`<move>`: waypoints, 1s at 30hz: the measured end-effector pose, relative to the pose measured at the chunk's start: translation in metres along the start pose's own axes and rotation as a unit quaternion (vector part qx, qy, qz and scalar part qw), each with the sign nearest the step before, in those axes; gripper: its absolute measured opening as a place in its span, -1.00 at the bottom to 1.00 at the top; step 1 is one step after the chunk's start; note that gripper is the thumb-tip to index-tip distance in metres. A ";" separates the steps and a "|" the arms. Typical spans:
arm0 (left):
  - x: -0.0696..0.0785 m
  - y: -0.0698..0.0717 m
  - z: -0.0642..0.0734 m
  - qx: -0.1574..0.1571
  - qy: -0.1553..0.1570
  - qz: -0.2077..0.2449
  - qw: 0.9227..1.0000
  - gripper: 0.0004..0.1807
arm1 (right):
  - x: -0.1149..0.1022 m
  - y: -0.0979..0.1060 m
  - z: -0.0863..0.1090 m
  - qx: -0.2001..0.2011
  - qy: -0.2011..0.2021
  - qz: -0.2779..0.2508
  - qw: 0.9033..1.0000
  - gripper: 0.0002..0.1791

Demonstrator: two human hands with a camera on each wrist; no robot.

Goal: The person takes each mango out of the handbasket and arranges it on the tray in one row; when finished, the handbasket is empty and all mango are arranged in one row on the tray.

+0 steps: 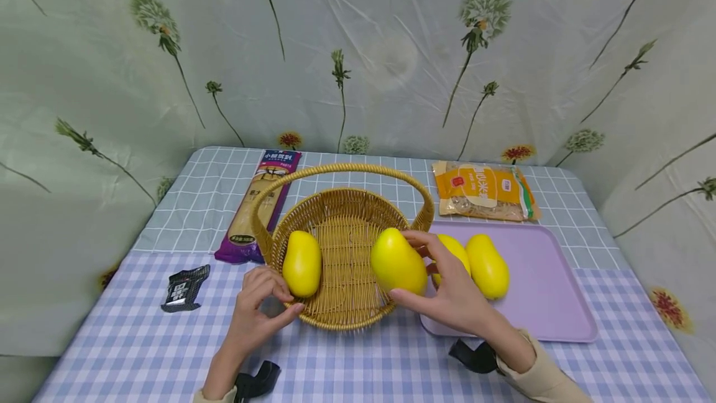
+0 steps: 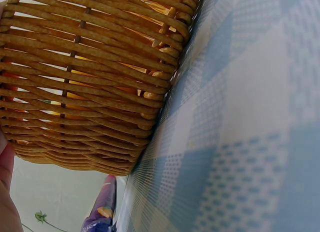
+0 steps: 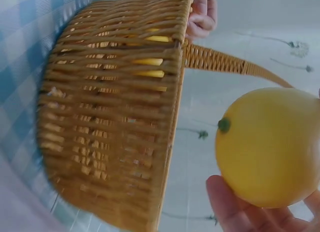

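Observation:
A yellow mango (image 1: 398,263) is held in my right hand (image 1: 455,288), thumb and fingers around it, over the right side of the wicker basket (image 1: 344,319). In the right wrist view that mango (image 3: 270,147) shows a small green stem spot and is apart from the basket's rim. My left hand (image 1: 260,306) grips the basket's near left rim with thumb and fingers. Another mango (image 1: 302,264) lies inside the basket at the left, close to those fingers. Two more, a partly covered mango (image 1: 454,252) and a fully visible mango (image 1: 488,266), rest on the purple tray.
The purple tray (image 1: 550,291) lies right of the basket. Behind it is an orange food packet (image 1: 483,191). A purple pasta packet (image 1: 257,204) lies left of the basket, whose tall arched handle (image 1: 341,168) stands up. A small black packet (image 1: 186,289) sits farther left.

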State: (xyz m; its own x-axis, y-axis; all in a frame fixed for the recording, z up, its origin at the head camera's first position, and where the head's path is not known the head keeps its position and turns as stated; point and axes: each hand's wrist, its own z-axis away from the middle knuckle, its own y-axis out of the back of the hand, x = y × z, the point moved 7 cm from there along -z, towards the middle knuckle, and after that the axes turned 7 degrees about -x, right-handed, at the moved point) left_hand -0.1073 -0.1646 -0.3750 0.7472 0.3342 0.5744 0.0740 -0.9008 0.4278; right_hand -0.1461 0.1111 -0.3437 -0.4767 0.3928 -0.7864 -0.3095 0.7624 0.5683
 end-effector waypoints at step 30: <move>0.001 -0.001 -0.001 0.004 -0.008 -0.002 1.000 -0.65 | 0.141 0.119 0.098 0.244 -0.207 0.059 0.945 -0.26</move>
State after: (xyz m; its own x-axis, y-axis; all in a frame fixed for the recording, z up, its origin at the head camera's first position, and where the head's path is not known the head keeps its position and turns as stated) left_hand -0.1077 -0.1635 -0.3739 0.7576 0.3325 0.5617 0.0819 -0.9021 0.4236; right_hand -0.1700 0.3073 -0.4112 -0.0894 0.5809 -0.8090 0.1910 0.8072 0.5585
